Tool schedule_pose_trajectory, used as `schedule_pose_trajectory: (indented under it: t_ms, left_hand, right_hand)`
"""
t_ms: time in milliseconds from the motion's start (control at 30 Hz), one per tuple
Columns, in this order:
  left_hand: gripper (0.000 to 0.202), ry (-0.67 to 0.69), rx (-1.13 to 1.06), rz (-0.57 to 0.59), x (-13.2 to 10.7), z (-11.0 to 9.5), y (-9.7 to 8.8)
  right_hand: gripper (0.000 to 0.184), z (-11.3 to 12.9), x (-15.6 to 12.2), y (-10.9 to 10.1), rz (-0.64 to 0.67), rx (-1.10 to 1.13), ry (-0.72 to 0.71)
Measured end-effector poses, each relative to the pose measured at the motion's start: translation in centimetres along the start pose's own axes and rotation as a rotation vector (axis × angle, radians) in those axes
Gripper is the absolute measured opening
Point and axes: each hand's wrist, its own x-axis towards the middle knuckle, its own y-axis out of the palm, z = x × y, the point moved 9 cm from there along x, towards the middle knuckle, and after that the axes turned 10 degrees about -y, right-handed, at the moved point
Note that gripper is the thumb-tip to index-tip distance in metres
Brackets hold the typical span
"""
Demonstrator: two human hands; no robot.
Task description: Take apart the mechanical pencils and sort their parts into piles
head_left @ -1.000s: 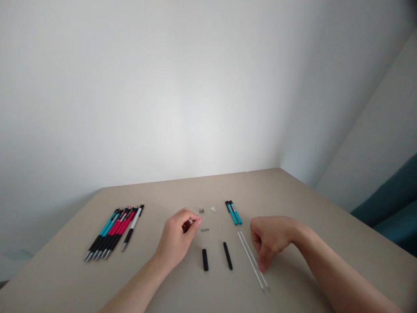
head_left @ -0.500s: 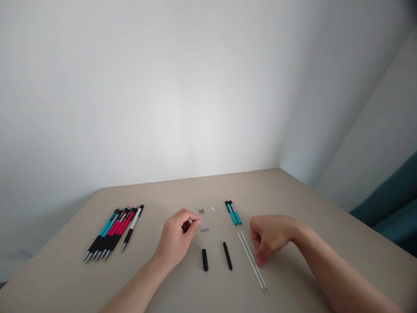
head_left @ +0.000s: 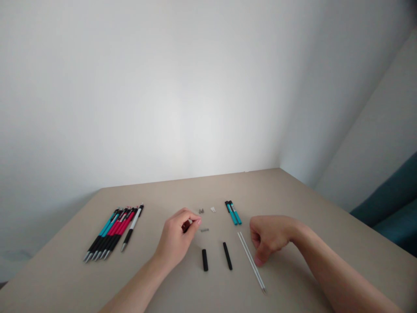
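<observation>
My left hand [head_left: 176, 239] rests on the beige table [head_left: 293, 195] with thumb and forefinger pinched on a small dark pen part [head_left: 188, 224] that has a pale tip. A tiny spring [head_left: 204, 229] lies just to its right. My right hand [head_left: 270, 237] is curled loosely, knuckles up. Its lowest fingertip touches the table beside a thin white refill [head_left: 251, 261]. I cannot see what, if anything, is inside its fingers. Between the hands lie two short black grip sleeves [head_left: 205, 259] [head_left: 227, 255].
A row of several assembled pens [head_left: 112, 232], teal, red and white, lies at the left. Two teal barrels [head_left: 233, 212] sit behind the right hand. Small metal tips [head_left: 201, 211] and white bits [head_left: 213, 209] lie at centre back. A teal seat [head_left: 391, 204] stands beyond the table's right edge.
Two white refills lay side by side before; only one line shows now. The right hand's fingers have drawn up and in a little. The left hand has not moved.
</observation>
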Motion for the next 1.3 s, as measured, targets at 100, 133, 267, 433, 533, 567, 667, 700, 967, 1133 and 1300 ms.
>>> schedule_pose_trajectory:
  t_ms: [100, 133, 267, 433, 533, 567, 667, 700, 967, 1133, 1300]
  left_hand:
    - [0.016, -0.001, 0.004, 0.001, 0.1, 0.0, 0.0]
    - [0.016, 0.001, 0.003, 0.001, 0.1, -0.1, 0.0]
    - [0.016, 0.005, 0.000, 0.001, 0.0, -0.1, -0.1]
    - [0.016, 0.008, -0.001, -0.003, 0.0, -0.3, -0.1]
    - [0.017, 0.005, 0.007, -0.003, 0.0, -0.4, -0.1]
    - [0.017, 0.003, 0.011, -0.002, 0.0, -0.4, 0.0]
    - [0.017, 0.000, 0.015, 0.000, 0.0, -0.3, 0.0]
    - [0.017, -0.001, 0.012, 0.002, 0.0, -0.2, 0.0]
    - [0.017, -0.002, -0.062, 0.037, 0.1, -0.1, 0.2]
    - [0.019, 0.000, -0.206, 0.127, -0.3, 0.1, 1.2]
    - [0.031, 0.009, -0.352, 0.309, -1.2, -0.3, 2.7]
  right_hand:
    - [0.033, 0.1, -0.1, 0.0, 0.003, 0.009, 0.006]
    - [0.033, 0.2, -0.2, -0.1, -0.001, 0.009, 0.006]
    - [0.028, 0.6, -0.4, -0.7, -0.046, -0.014, 0.008]
    - [0.027, 0.8, -0.3, -0.9, -0.063, -0.031, 0.001]
    - [0.026, 0.7, -0.3, -0.7, -0.058, -0.015, 0.000]
    - [0.026, 0.6, -0.3, -0.6, -0.056, -0.010, 0.002]
    - [0.025, 0.7, -0.4, -0.6, -0.055, 0.003, 0.003]
    - [0.024, 0.8, -0.4, -0.6, -0.058, 0.004, 0.004]
    - [0.022, 2.1, -0.5, -2.6, -0.255, 0.026, -0.123]
    - [0.013, 6.1, -1.8, -5.7, -0.757, 0.116, -0.425]
    - [0.017, 10.6, -1.7, -4.5, -0.895, 0.100, -0.661]
